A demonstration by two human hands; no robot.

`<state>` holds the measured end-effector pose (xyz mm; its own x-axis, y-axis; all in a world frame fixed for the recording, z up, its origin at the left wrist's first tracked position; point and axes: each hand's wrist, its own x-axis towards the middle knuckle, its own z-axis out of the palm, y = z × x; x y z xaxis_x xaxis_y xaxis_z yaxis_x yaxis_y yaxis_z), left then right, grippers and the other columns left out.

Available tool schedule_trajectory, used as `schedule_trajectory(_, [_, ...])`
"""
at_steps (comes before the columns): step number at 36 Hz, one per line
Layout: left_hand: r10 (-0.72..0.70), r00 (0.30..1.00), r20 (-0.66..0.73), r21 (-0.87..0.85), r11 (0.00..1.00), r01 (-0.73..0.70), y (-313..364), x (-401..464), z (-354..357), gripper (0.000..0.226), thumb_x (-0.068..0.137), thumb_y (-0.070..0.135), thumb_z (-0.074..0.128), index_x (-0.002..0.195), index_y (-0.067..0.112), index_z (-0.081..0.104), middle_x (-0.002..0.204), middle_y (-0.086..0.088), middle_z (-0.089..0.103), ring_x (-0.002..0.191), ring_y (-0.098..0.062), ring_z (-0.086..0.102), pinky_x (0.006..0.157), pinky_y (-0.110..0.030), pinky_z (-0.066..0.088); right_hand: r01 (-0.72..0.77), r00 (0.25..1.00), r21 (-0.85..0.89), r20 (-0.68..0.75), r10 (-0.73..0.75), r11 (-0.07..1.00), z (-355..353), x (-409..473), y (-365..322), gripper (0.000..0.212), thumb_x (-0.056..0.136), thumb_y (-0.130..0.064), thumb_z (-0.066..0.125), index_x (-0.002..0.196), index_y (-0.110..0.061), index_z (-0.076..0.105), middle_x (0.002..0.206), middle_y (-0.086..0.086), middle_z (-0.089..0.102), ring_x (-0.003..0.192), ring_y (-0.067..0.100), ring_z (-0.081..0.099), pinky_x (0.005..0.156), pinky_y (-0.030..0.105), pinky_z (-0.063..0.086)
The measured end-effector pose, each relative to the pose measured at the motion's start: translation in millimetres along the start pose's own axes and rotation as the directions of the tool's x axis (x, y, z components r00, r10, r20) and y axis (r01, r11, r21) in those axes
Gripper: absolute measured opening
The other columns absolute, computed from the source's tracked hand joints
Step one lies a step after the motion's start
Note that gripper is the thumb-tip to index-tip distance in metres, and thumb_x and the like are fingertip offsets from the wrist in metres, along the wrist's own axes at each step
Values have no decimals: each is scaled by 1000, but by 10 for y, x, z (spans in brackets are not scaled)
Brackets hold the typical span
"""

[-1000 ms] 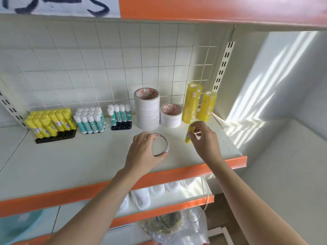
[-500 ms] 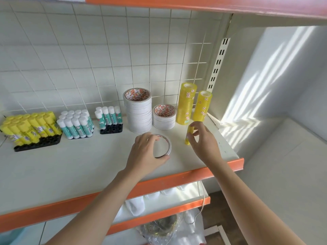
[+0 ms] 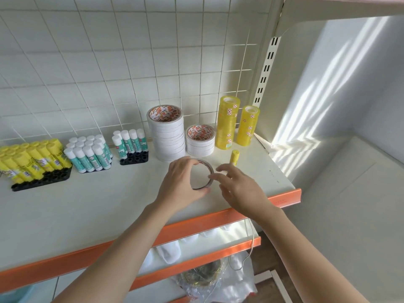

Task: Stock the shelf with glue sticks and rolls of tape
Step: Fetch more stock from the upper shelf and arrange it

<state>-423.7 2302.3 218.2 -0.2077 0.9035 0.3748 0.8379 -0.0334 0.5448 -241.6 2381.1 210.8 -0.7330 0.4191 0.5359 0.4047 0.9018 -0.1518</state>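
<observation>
A thin roll of white tape (image 3: pixel 208 170) lies flat on the white shelf (image 3: pixel 87 206). My left hand (image 3: pixel 181 182) grips it by its left rim, fingers curled round it. My right hand (image 3: pixel 238 186) reaches in from the right with spread fingers, and its fingertips touch the roll's right rim. A yellow glue stick (image 3: pixel 234 157) stands upright on the shelf just behind my right hand. Behind are a tall stack of white tape rolls (image 3: pixel 167 134), a short stack (image 3: pixel 200 141) and two yellow tape columns (image 3: pixel 227 125).
At the left, yellow glue sticks (image 3: pixel 32 162) and teal glue sticks (image 3: pixel 89 154) stand in black trays, and a third tray (image 3: pixel 133 147) is partly filled. A wire grid backs the shelf. The orange shelf edge (image 3: pixel 284 197) ends at right. A plastic bag (image 3: pixel 209 281) lies below.
My right hand has let go of the yellow glue stick, which now stands alone, and moved left to the tape roll. My left hand keeps its hold. The camera tilted downward.
</observation>
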Motion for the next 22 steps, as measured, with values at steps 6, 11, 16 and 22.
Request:
schedule_trajectory(6, [62, 997, 36, -58, 996, -60, -111, -46, -17, 63, 67, 40, 81, 122, 28, 50, 126, 14, 51, 121, -10, 41, 97, -20, 33, 15, 996, -26, 84, -13, 1000, 158, 41, -51, 35, 67, -14, 86, 99, -19, 71, 107, 11, 60, 78, 26, 64, 42, 28, 45])
schedule_trajectory(11, [152, 988, 4, -90, 984, -151, -179, -100, -18, 62, 72, 35, 78, 126, 22, 49, 131, 8, 48, 129, -11, 38, 107, -23, 30, 34, 997, -11, 65, -33, 999, 236, 127, -55, 20, 72, -16, 83, 87, -14, 69, 106, 12, 60, 77, 29, 64, 42, 30, 45])
schedule_trajectory(16, [-8, 998, -57, -34, 999, 6, -300, -161, -9, 68, 76, 21, 78, 135, 8, 46, 136, -8, 48, 131, -21, 35, 107, -25, 28, -7, 999, -74, -44, 4, 997, 266, 266, -81, 11, 84, -18, 68, 82, -7, 66, 100, 14, 62, 76, 32, 62, 44, 36, 49])
schedule_trajectory(22, [-131, 991, 6, 167, 978, 128, -443, -282, 2, 32, 83, 23, 48, 101, 2, 64, 101, -15, 61, 101, -40, 56, 85, -44, 51, -139, 977, -220, -189, 98, 965, 227, 406, -123, 15, 86, -19, 63, 76, -8, 62, 79, 8, 58, 65, 31, 56, 47, 33, 43])
